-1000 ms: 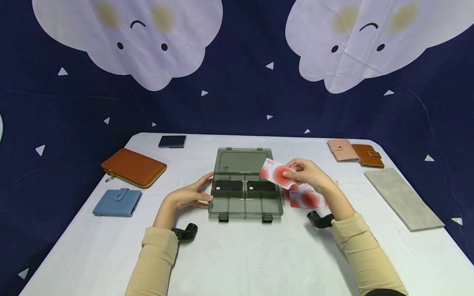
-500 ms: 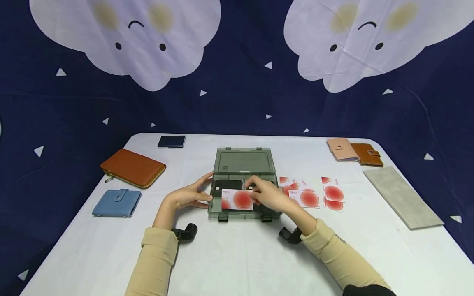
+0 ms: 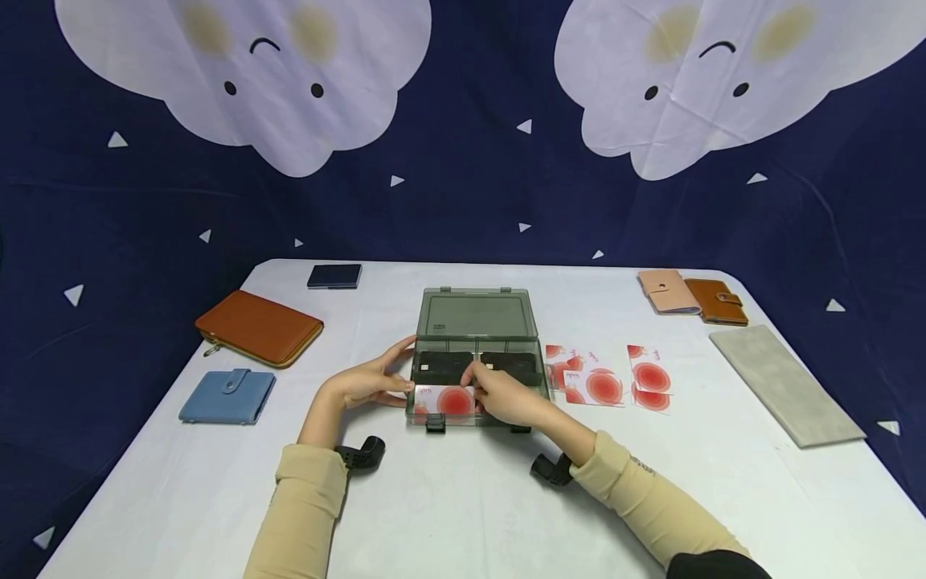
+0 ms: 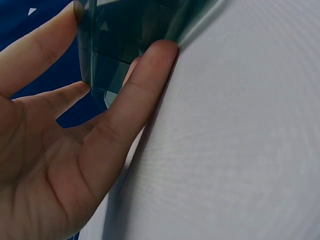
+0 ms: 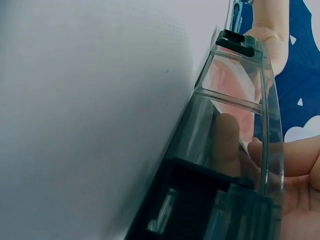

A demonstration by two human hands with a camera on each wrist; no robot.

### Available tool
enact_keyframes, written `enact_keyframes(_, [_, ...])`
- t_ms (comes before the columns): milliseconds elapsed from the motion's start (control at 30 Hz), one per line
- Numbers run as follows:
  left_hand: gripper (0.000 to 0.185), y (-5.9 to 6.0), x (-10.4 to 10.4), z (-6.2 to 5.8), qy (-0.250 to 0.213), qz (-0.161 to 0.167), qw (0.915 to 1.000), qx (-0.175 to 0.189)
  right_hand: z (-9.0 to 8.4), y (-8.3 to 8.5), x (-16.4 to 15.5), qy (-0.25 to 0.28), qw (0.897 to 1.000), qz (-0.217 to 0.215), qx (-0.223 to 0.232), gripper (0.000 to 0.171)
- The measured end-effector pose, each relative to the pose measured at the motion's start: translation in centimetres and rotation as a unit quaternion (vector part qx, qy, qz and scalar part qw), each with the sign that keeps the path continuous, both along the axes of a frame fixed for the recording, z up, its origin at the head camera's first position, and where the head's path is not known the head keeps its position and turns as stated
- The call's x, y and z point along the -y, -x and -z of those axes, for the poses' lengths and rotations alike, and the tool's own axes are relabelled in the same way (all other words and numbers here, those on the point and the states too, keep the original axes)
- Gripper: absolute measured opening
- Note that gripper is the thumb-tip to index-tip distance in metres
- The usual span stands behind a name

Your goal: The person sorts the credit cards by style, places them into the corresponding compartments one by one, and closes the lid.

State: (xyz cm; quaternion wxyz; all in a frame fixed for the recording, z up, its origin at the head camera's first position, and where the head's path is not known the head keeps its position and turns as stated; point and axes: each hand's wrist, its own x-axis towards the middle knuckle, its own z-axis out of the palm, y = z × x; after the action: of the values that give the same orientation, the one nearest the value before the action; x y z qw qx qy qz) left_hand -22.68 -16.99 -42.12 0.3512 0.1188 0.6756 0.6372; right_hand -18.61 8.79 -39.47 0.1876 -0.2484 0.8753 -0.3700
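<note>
A translucent green divided plastic box (image 3: 477, 312) lies on the table with its lid swung back. Two black chip cards (image 3: 443, 366) are in its rear compartments, one left and one right. My right hand (image 3: 510, 400) pinches the right end of a white card with red circles (image 3: 443, 400), held at the front left compartment. Through the clear front wall in the right wrist view, the red-and-white card (image 5: 231, 85) shows beside the fingertips. My left hand (image 3: 367, 381) touches the box's left side with extended fingers, also seen in the left wrist view.
Several more red-and-white cards (image 3: 602, 388) lie right of the box. A brown zip wallet (image 3: 260, 326), blue wallet (image 3: 227, 398) and dark flat case (image 3: 334, 276) are left. A pink wallet (image 3: 669, 292), tan wallet (image 3: 716, 301) and grey long wallet (image 3: 787, 386) are right.
My right hand has carried the card leftward from above the box's right edge, then lowered it at the front left compartment. The left hand stays against the box's side.
</note>
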Motion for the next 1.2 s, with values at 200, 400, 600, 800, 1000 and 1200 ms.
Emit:
enact_keyframes(200, [0.089, -0.1, 0.0, 0.0, -0.004, 0.001, 1.0000, -0.001, 0.0, 0.0, 0.2, -0.070, 0.997, -0.009, -0.017, 0.026])
enact_keyframes(400, [0.089, 0.0, 0.0, -0.1, -0.001, -0.002, 1.0000, -0.001, -0.1, 0.2, -0.3, -0.086, 0.996, -0.027, -0.024, 0.031])
enact_keyframes(600, [0.090, 0.1, 0.0, 0.0, 0.004, -0.001, 1.0000, 0.003, -1.5, 0.4, -2.3, -0.021, 0.997, -0.020, -0.073, 0.026])
enact_keyframes(800, [0.090, 0.0, 0.0, 0.0, 0.000, 0.000, 1.0000, 0.001, -2.4, 0.9, -6.1, 0.029, 0.993, 0.034, -0.108, 0.022])
enact_keyframes(1000, [0.089, 0.0, 0.0, 0.0, -0.002, 0.001, 1.0000, -0.001, -1.6, 1.2, -10.7, 0.024, 0.992, 0.085, -0.091, 0.024])
enact_keyframes(1200, [0.089, 0.0, -0.1, -0.1, 0.001, -0.001, 1.0000, -0.001, -0.6, 1.7, -15.1, -0.020, 0.994, 0.088, -0.058, 0.040])
